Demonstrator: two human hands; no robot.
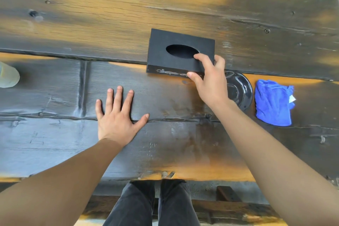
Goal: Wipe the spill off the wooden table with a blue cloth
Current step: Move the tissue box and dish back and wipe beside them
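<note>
Two bare hands are over the wooden table point(55, 29), seen from the head camera looking down. The left hand point(117, 115) lies flat, palm down, on the dark plank near the table's near edge, fingers spread apart and thumb out to the side; it holds nothing. The right hand point(209, 82) is clamped on the near right corner of a black tissue box point(176, 49): thumb against the box's near side face, fingers curled over the top and the right end. The box has an oval opening in its top and pale ornament along the near face. Whether it rests on the table or is raised off it cannot be told.

A black saucer point(242, 90) sits just right of the right wrist, partly hidden by it. The blue cloth point(273, 102) lies crumpled on the table just beside the saucer's right side, toward the table's right edge, untouched by either hand; a small white tag shows at its right side. A pale translucent container point(8, 77) is cut off at the left edge of view.

Table surface between the two hands and toward the near edge shows a faint glossy, mottled patch; whether this is the spill cannot be told. Dark trousers point(152, 205) show below the near edge.
</note>
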